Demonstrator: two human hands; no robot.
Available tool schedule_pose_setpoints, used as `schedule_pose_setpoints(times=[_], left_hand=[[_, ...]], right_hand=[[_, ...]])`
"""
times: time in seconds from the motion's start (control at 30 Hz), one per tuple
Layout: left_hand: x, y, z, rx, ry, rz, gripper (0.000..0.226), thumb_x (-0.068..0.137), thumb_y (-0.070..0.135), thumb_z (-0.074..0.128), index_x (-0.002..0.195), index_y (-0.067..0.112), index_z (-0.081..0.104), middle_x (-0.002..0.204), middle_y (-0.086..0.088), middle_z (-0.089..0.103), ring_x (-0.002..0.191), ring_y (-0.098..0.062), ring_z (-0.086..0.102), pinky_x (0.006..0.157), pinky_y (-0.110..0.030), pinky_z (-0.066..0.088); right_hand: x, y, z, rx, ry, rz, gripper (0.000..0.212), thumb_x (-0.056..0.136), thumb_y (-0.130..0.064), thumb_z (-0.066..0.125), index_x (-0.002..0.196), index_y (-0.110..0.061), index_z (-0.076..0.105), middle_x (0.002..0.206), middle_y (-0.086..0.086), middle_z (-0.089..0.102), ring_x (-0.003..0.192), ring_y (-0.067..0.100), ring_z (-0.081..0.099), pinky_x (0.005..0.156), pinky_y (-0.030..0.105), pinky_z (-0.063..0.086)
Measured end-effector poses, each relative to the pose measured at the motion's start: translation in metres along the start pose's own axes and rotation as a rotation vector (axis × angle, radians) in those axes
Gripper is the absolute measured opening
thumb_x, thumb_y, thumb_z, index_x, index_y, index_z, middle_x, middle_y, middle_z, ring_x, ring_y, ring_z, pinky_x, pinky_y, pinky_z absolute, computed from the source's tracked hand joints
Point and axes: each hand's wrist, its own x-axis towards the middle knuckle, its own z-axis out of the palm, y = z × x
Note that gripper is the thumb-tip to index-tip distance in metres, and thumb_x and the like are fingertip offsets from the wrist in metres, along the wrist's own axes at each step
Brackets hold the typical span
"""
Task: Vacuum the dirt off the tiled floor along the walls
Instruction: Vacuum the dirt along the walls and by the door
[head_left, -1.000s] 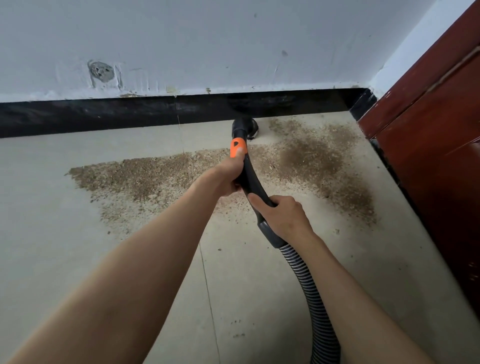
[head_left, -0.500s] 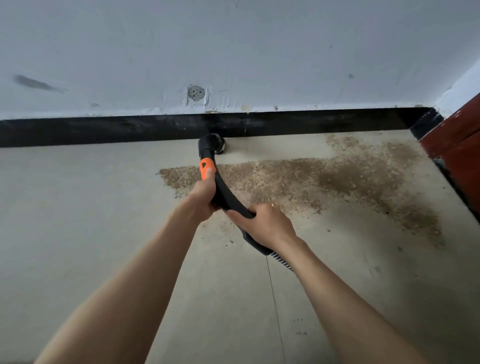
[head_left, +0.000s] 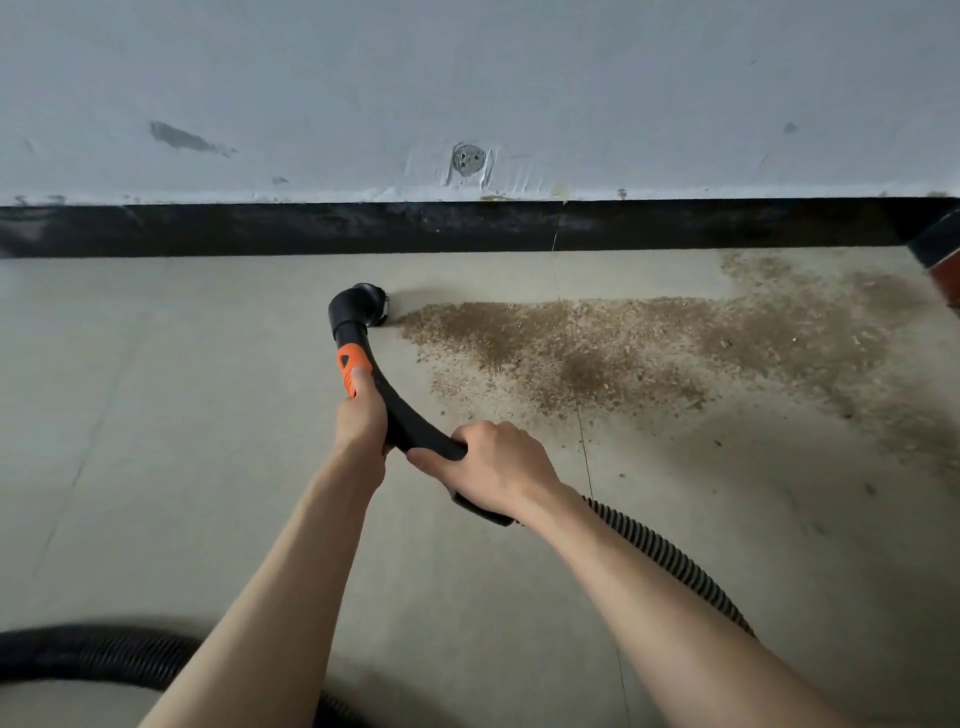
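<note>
A black curved vacuum wand (head_left: 410, 423) with an orange band (head_left: 352, 366) ends in a round black nozzle (head_left: 363, 306) set on the beige tiled floor (head_left: 182, 415). The nozzle sits at the left tip of a wide brown patch of dirt (head_left: 597, 348) that spreads right toward the corner. My left hand (head_left: 361, 421) grips the wand just below the orange band, thumb on it. My right hand (head_left: 493, 467) grips the wand's lower end, where the ribbed hose (head_left: 670, 561) joins.
A black skirting board (head_left: 260, 228) runs under the scuffed white wall (head_left: 467, 78), a little beyond the nozzle. A red-brown door edge (head_left: 948, 275) shows at the far right. Another loop of black hose (head_left: 93, 660) lies on the floor at the bottom left.
The nozzle has moved left along the dirt and come back from the skirting board to the patch's left tip. The view has swung left, so the door is almost out of sight.
</note>
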Motion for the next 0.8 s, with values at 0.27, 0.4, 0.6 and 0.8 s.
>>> schedule_pose_setpoints(times=[0.27,0.4,0.6,0.8], left_hand=[[-0.021,-0.002,0.016,-0.013,-0.107,-0.027,0.052,0.094,0.057,0.035,0.112,0.009,0.043,0.087,-0.003,0.053,0.077,-0.018,0.054,0.063,-0.032,0.046],[-0.03,-0.004,0.031,0.011,-0.155,-0.031,0.052,0.095,0.056,0.034,0.112,0.008,0.042,0.088,-0.005,0.053,0.078,-0.018,0.054,0.066,-0.033,0.045],[-0.036,0.0,0.049,0.067,-0.229,-0.009,0.054,0.095,0.057,0.033,0.113,0.007,0.042,0.087,-0.004,0.053,0.076,-0.018,0.054,0.055,-0.03,0.043],[-0.044,-0.003,0.065,0.07,-0.258,-0.022,0.052,0.094,0.059,0.034,0.115,0.011,0.04,0.09,-0.004,0.053,0.079,-0.018,0.054,0.058,-0.03,0.044]], right_hand=[[-0.018,0.013,-0.007,-0.001,0.017,0.06,0.055,0.085,-0.072,0.048,0.075,-0.019,0.061,0.076,0.001,0.071,0.073,0.023,0.066,0.069,0.032,0.051],[-0.026,0.022,-0.016,0.029,0.032,0.097,0.055,0.085,-0.071,0.049,0.073,-0.019,0.062,0.074,-0.001,0.071,0.073,0.021,0.066,0.071,0.032,0.052],[-0.032,0.032,-0.028,0.07,0.054,0.139,0.058,0.085,-0.07,0.05,0.073,-0.016,0.064,0.075,0.001,0.071,0.072,0.022,0.066,0.071,0.034,0.053],[-0.04,0.043,-0.034,0.106,0.073,0.174,0.061,0.084,-0.069,0.05,0.078,-0.012,0.067,0.078,0.003,0.072,0.074,0.023,0.068,0.076,0.039,0.055]])
